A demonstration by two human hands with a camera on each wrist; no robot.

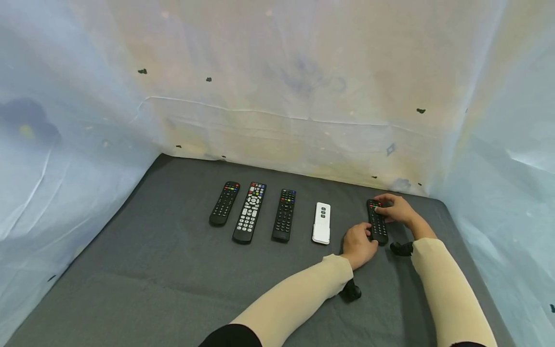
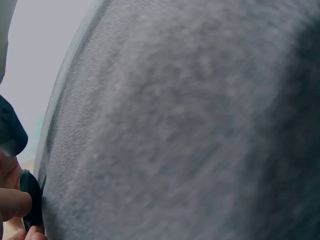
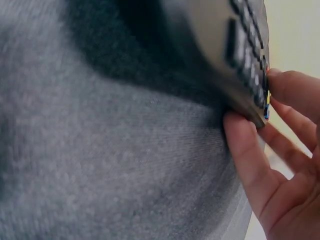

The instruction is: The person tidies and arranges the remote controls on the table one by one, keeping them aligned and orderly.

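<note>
A black remote (image 1: 378, 225) lies on the grey cloth at the right end of a row, held at both ends. My left hand (image 1: 365, 237) grips its near end, and my right hand (image 1: 384, 205) curls round its far end. In the right wrist view the thumb and fingers (image 3: 250, 150) pinch the tip of the remote (image 3: 242, 55), which is lifted slightly off the cloth there. The left wrist view shows only my fingertips (image 2: 12, 205) against a dark edge of the remote (image 2: 33, 202).
To the left lie a white remote (image 1: 322, 222), a black remote (image 1: 284, 215), a black remote with white buttons (image 1: 249, 212) and a short black remote (image 1: 224, 203). The grey table (image 1: 151, 270) is walled by pale sheets at the back and sides.
</note>
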